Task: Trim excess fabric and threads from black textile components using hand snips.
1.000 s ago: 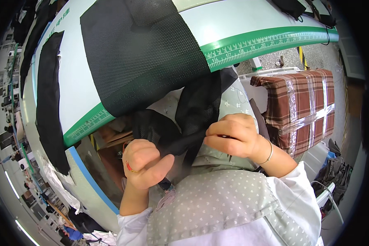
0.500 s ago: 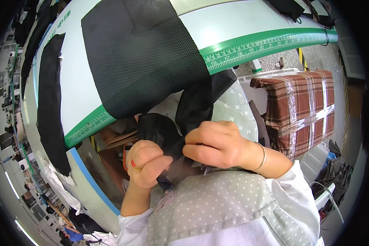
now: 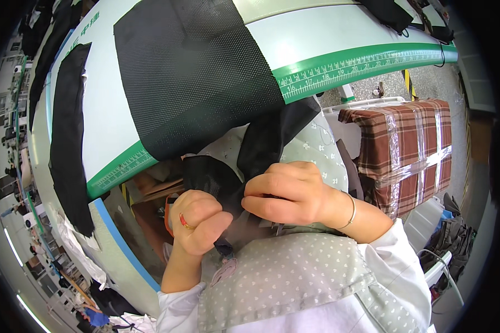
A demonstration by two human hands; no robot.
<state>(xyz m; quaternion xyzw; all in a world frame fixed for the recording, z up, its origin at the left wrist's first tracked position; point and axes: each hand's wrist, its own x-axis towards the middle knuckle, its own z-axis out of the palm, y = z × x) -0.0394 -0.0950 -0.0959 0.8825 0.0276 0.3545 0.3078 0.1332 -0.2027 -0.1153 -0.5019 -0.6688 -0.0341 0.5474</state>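
Note:
Over my lap, both my hands are closed with the fingers pinched on black fabric [image 3: 214,176]. My left hand [image 3: 199,222] wears a red and gold ring and grips the cloth at its left side. Close by on the right is my right hand [image 3: 286,193], a thin bracelet on its wrist, its fingertips pressed on the same cloth. What lies between the fingertips is hidden. Part of the cloth runs up from my right hand to the table edge. Above the hands, a wide black mesh fabric panel [image 3: 194,77] lies on the table and hangs over its edge.
A white table [image 3: 311,33] has a green ruler edge [image 3: 366,65] curving in front of me. A black cloth strip [image 3: 69,139] hangs at left. On the right stands a brown plaid-covered, taped stool or box [image 3: 408,155]. My dotted apron [image 3: 283,272] covers my lap.
My right hand has shifted slightly left, nearer my left hand, and the black cloth between them has moved a little with it. Both hands keep their pinch.

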